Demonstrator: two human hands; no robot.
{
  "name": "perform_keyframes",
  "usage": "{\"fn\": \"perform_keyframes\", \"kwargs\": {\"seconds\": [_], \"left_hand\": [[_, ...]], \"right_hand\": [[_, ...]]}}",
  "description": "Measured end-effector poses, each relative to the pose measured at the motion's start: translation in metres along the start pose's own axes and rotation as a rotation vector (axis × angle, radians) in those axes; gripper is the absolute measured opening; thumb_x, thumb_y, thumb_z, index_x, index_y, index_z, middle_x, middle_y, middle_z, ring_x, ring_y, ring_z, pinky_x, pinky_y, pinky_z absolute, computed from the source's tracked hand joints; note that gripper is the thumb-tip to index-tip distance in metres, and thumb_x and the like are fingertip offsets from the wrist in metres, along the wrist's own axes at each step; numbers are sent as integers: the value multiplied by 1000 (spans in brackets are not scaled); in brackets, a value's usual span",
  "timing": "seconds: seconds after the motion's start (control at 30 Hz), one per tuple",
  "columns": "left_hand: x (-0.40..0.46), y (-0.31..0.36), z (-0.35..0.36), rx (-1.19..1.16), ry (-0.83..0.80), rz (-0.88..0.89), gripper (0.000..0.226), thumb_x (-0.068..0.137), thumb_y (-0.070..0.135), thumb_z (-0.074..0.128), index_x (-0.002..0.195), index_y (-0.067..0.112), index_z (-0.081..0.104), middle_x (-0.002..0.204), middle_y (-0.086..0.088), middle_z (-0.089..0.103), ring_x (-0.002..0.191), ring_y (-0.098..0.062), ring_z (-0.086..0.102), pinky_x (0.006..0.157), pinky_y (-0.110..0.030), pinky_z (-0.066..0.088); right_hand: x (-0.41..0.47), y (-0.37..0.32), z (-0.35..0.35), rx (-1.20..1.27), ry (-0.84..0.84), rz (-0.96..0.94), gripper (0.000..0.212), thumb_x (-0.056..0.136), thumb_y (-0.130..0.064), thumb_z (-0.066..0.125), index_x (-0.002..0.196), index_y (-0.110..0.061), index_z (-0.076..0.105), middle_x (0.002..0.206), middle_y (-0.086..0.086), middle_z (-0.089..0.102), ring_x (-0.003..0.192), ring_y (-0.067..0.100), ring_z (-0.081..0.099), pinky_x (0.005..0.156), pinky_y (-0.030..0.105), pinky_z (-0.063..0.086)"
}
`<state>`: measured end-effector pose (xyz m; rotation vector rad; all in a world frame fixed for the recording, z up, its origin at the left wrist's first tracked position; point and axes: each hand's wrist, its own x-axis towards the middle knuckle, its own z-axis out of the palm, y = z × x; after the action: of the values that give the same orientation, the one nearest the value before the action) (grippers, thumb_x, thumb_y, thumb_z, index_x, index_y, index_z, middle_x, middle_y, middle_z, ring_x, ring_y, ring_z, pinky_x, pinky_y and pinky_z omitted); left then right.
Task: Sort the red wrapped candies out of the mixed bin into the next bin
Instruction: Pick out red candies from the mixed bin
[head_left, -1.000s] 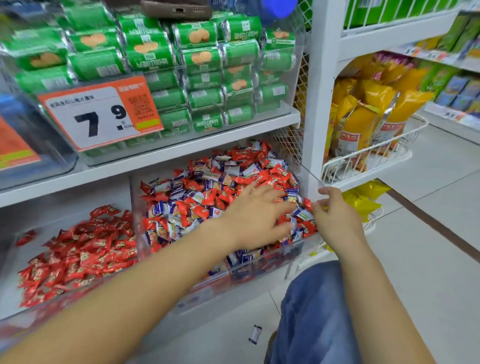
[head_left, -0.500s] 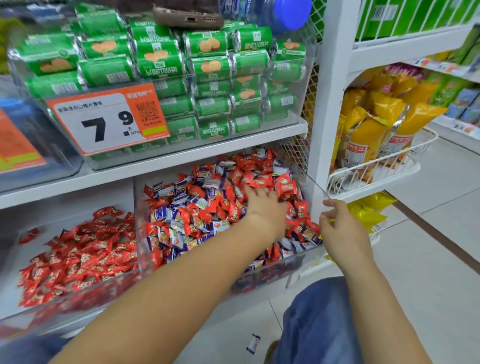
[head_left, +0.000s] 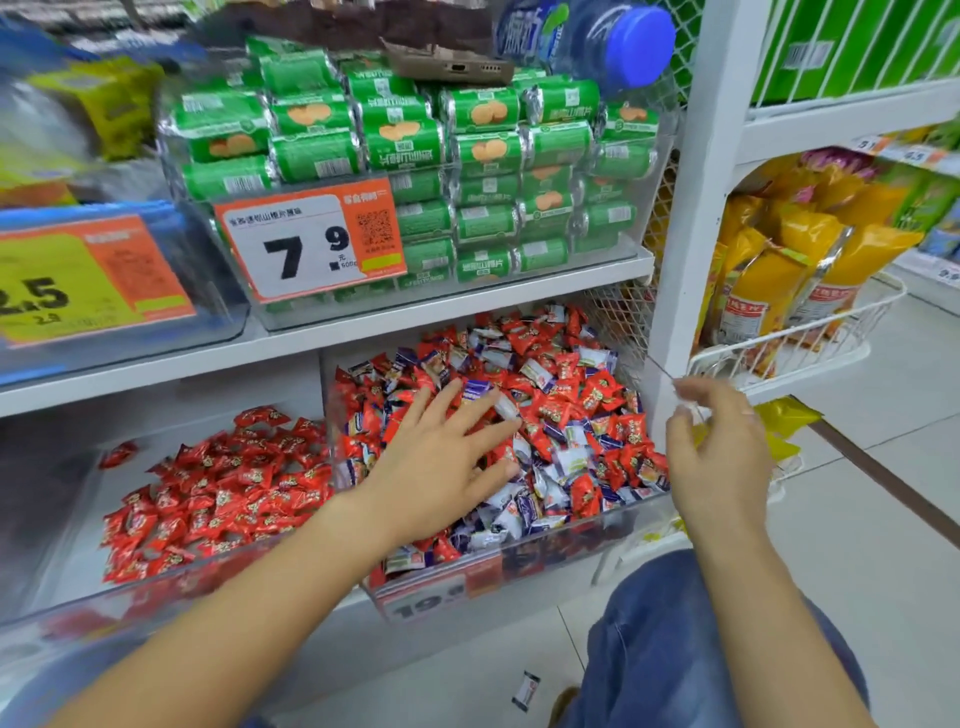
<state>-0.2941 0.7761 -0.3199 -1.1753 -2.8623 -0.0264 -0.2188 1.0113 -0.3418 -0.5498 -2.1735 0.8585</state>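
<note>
The clear mixed bin (head_left: 524, 564) on the lower shelf holds red candies (head_left: 597, 395) jumbled with purple-and-white ones (head_left: 571, 460). My left hand (head_left: 441, 462) lies on that pile near its middle, fingers spread and straight, with nothing gripped. My right hand (head_left: 722, 452) is at the bin's right side, thumb and forefinger pinching the top corner of its clear wall. The neighbouring bin (head_left: 124, 603) to the left holds only red wrapped candies (head_left: 218, 499).
Green biscuit packs (head_left: 415, 145) with a 7.9 price card (head_left: 306, 239) fill the shelf above. A phone (head_left: 452, 65) and a blue-capped bottle (head_left: 623, 47) lie on top. A white post (head_left: 691, 208) and a wire basket (head_left: 810, 343) of yellow bags stand right. One candy (head_left: 525, 690) lies on the floor.
My left hand reached deeper into the pile, then drew back to its middle and now lies flat with fingers spread. My right hand stays at the bin's corner. The view moved closer.
</note>
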Motion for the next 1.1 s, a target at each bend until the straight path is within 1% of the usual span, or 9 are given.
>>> {"fn": "perform_keyframes", "kwargs": {"seconds": [0.13, 0.27, 0.4, 0.53, 0.67, 0.8, 0.93, 1.03, 1.1], "left_hand": [[-22, -14, -8, -104, 83, 5, 59, 91, 60, 12, 143, 41, 32, 157, 9, 15, 145, -19, 12, 118, -38, 1], [-33, -37, -19, -166, 215, -91, 48, 94, 49, 26, 128, 31, 55, 142, 5, 45, 133, -19, 39, 114, -45, 25], [-36, -62, -23, -282, 247, -204, 35, 97, 38, 39, 124, 29, 59, 135, 5, 50, 125, -17, 43, 105, -36, 32], [-29, -71, -18, -352, 243, -196, 29, 97, 27, 47, 123, 28, 60, 128, 6, 52, 120, -14, 46, 100, -28, 33], [-9, -63, -15, -406, 170, -179, 30, 96, 33, 46, 124, 29, 58, 124, 6, 57, 118, -16, 49, 100, -32, 38], [1, -63, -12, -374, 167, -225, 41, 95, 43, 44, 134, 31, 48, 135, 2, 45, 122, -19, 45, 100, -30, 35], [5, -70, -8, -358, 42, -167, 45, 92, 55, 41, 135, 43, 41, 133, 4, 49, 116, -19, 51, 98, -35, 43], [11, -73, -8, -389, 17, -140, 37, 91, 50, 48, 128, 49, 48, 129, 7, 52, 114, -16, 53, 96, -37, 45], [10, -75, -6, -432, 45, -136, 32, 91, 48, 50, 123, 45, 55, 121, 8, 56, 111, -14, 54, 95, -36, 45]], "right_hand": [[-4, -3, 6, -7, -114, -70, 20, 88, -18, 47, 98, -23, 64, 95, -4, 64, 82, 21, 60, 66, 29, 40], [-6, -9, 11, -16, -266, -142, 16, 89, -13, 57, 93, -25, 66, 87, -7, 66, 76, 19, 61, 68, 37, 50], [-15, -15, 17, 53, -505, -170, 12, 87, -26, 63, 97, -34, 65, 85, -14, 65, 75, 5, 59, 69, 35, 51], [-22, -31, 32, 112, -671, -207, 32, 83, -39, 66, 114, -42, 58, 95, -19, 60, 85, 1, 56, 72, 23, 47], [-18, -50, 53, 17, -804, -269, 52, 82, -49, 63, 131, -40, 46, 107, -22, 54, 90, -3, 52, 73, 17, 42], [-3, -65, 64, -100, -858, -315, 41, 84, -38, 67, 124, -36, 56, 96, -17, 52, 82, -1, 49, 71, 15, 41], [18, -73, 64, -5, -775, -248, 27, 88, -17, 56, 101, -39, 63, 91, -12, 61, 79, 8, 58, 69, 28, 45], [32, -78, 70, 73, -685, -173, 34, 88, -6, 46, 87, -36, 62, 79, -3, 61, 64, 21, 54, 62, 34, 42], [34, -78, 74, 24, -697, -184, 32, 91, -5, 46, 90, -30, 64, 74, -7, 58, 54, 15, 48, 54, 28, 37]]}}
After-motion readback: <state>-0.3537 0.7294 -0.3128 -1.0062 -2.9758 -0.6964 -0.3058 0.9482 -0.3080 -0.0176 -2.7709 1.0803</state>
